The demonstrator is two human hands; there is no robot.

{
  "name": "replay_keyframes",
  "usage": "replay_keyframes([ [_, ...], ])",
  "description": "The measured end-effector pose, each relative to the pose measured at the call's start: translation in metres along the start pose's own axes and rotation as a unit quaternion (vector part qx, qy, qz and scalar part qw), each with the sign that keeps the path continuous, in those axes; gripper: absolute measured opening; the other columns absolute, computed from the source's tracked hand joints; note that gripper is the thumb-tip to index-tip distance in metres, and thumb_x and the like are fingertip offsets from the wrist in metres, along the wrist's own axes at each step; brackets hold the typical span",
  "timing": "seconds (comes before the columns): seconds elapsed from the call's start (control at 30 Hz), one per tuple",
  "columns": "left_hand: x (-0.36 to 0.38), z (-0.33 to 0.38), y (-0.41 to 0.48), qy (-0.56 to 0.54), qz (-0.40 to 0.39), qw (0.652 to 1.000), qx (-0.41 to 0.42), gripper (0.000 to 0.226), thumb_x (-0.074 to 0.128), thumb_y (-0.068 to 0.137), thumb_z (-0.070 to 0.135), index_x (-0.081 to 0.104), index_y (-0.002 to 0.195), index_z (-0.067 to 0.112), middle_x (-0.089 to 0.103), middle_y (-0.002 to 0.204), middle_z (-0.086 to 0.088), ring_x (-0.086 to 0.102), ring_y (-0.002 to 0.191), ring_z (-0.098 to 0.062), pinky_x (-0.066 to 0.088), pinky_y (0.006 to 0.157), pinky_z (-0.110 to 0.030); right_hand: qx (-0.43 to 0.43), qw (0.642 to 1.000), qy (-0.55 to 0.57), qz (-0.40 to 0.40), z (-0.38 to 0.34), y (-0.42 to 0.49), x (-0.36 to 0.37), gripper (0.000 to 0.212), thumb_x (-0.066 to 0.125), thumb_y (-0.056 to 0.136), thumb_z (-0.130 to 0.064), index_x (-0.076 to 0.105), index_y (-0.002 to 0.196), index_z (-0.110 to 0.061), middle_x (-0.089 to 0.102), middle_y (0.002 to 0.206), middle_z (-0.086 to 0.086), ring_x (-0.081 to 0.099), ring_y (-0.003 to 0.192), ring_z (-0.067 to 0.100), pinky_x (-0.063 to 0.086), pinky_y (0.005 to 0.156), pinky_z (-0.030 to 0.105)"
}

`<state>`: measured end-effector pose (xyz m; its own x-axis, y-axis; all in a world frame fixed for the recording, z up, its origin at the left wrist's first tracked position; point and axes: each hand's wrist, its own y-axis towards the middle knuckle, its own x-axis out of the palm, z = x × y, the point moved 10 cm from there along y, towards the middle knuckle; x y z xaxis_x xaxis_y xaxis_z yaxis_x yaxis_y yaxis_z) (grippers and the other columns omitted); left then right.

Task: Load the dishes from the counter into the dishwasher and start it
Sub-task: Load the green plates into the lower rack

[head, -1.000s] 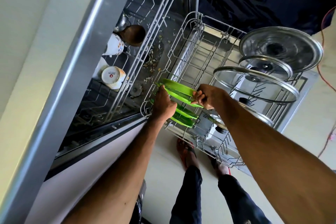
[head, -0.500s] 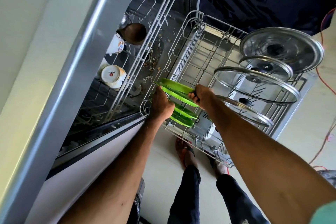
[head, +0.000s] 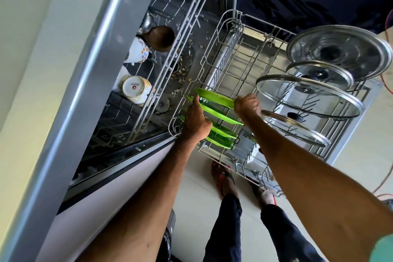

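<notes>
Home kitchen; open dishwasher (head: 119, 95); pot lids (head: 338, 51) racked

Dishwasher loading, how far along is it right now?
Done: cups sit in the upper rack, glass lids stand in the pulled-out lower rack, and several green plates are slotted. In hand: the left hand and right hand are seating the rearmost green plate. Left: pushing the racks in, closing the door and starting it. The counter isn't in view.

Lower rack (head: 214, 53): green plates (head: 221, 112), lids (head: 308, 95)
</notes>
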<state>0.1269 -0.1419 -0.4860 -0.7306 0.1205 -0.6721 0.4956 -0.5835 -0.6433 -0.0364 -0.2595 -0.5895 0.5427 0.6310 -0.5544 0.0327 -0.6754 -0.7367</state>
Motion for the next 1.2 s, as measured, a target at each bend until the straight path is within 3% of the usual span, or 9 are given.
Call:
replay_keyframes([
  [0.07, 0.000, 0.002, -0.002, -0.006, -0.001, 1.000, 0.003, 0.087, 0.057, 0.087, -0.004, 0.011, 0.160, 0.009, 0.036, 0.157, -0.013, 0.036, 0.144, -0.026, 0.032, 0.118, -0.039, -0.155, 0.981, -0.083, 0.085, -0.037, -0.032, -0.017, 0.036, 0.039, 0.105, -0.035, 0.057, 0.120, -0.008, 0.060, 0.111, 0.020, 0.057, 0.096, 0.028, 0.038, 0.073, 0.031],
  [0.17, -0.002, 0.005, -0.004, -0.004, -0.001, 1.000, 0.000, 0.084, 0.057, 0.088, -0.004, 0.014, 0.159, 0.008, 0.035, 0.157, -0.013, 0.034, 0.145, -0.027, 0.028, 0.118, -0.038, -0.280, 0.950, -0.104, 0.093, -0.066, -0.072, -0.014, 0.030, 0.044, 0.106, -0.036, 0.064, 0.120, -0.018, 0.053, 0.114, 0.013, 0.049, 0.090, 0.019, 0.039, 0.067, 0.028],
  [0.37, -0.004, 0.007, -0.007, -0.018, 0.000, 1.000, -0.005, 0.081, 0.056, 0.084, -0.009, 0.022, 0.156, 0.007, 0.041, 0.152, -0.015, 0.039, 0.141, -0.027, 0.034, 0.117, -0.042, -0.311, 0.943, -0.064, 0.095, -0.077, -0.072, -0.019, 0.024, 0.058, 0.098, -0.004, 0.072, 0.117, -0.010, 0.061, 0.113, 0.010, 0.055, 0.085, 0.014, 0.055, 0.069, 0.028],
  [0.5, -0.010, 0.009, -0.016, -0.032, 0.012, 0.999, -0.004, 0.079, 0.057, 0.083, -0.009, 0.025, 0.154, 0.005, 0.043, 0.150, -0.016, 0.043, 0.139, -0.027, 0.038, 0.114, -0.039, -0.285, 0.953, -0.064, 0.077, -0.064, -0.072, -0.026, 0.025, 0.058, 0.101, -0.017, 0.066, 0.125, -0.017, 0.060, 0.108, -0.005, 0.058, 0.082, 0.008, 0.057, 0.070, 0.030],
  [0.6, -0.018, 0.015, -0.035, -0.047, 0.022, 0.999, -0.008, 0.076, 0.057, 0.084, -0.007, 0.028, 0.153, 0.006, 0.044, 0.150, -0.016, 0.045, 0.137, -0.027, 0.041, 0.111, -0.037, -0.320, 0.939, -0.078, 0.099, -0.063, -0.094, -0.040, 0.038, 0.059, 0.101, -0.028, 0.058, 0.135, -0.013, 0.058, 0.118, 0.013, 0.061, 0.090, 0.021, 0.050, 0.064, 0.027],
  [0.7, -0.040, 0.024, -0.073, -0.065, 0.043, 0.997, -0.009, 0.071, 0.054, 0.083, -0.005, 0.033, 0.150, 0.004, 0.048, 0.146, -0.014, 0.048, 0.133, -0.027, 0.039, 0.106, -0.032, -0.363, 0.924, -0.066, 0.099, -0.066, -0.151, -0.065, 0.032, 0.051, 0.105, -0.031, 0.063, 0.122, -0.007, 0.060, 0.112, 0.017, 0.057, 0.080, 0.018, 0.035, 0.055, 0.015],
  [0.9, -0.090, 0.033, -0.203, -0.134, 0.015, 0.991, -0.018, 0.041, 0.056, 0.085, 0.001, 0.060, 0.126, 0.001, 0.065, 0.127, -0.017, 0.061, 0.119, -0.028, 0.048, 0.102, -0.036, -0.425, 0.903, -0.033, 0.061, -0.074, -0.290, -0.127, 0.022, 0.057, 0.101, -0.021, 0.072, 0.095, -0.007, 0.069, 0.099, 0.010, 0.065, 0.079, 0.018, 0.058, 0.067, 0.041],
  [1.03, -0.132, 0.033, -0.317, -0.193, 0.022, 0.980, -0.039, 0.026, 0.054, 0.086, 0.005, 0.072, 0.104, 0.010, 0.074, 0.109, -0.007, 0.068, 0.103, -0.020, 0.047, 0.078, -0.022, -0.520, 0.852, -0.049, 0.029, -0.116, -0.418, -0.149, 0.029, 0.056, 0.100, -0.025, 0.073, 0.087, -0.006, 0.071, 0.085, 0.010, 0.064, 0.069, 0.021, 0.055, 0.067, 0.032],
  [1.2, -0.197, -0.011, -0.456, -0.227, 0.119, 0.966, -0.044, 0.019, 0.058, 0.090, 0.005, 0.075, 0.093, 0.013, 0.074, 0.102, -0.005, 0.066, 0.091, -0.019, 0.041, 0.077, -0.019, -0.610, 0.777, -0.126, -0.092, -0.157, -0.570, -0.115, 0.024, 0.056, 0.098, -0.027, 0.074, 0.092, -0.012, 0.069, 0.088, 0.004, 0.065, 0.080, 0.025, 0.048, 0.074, 0.034],
])
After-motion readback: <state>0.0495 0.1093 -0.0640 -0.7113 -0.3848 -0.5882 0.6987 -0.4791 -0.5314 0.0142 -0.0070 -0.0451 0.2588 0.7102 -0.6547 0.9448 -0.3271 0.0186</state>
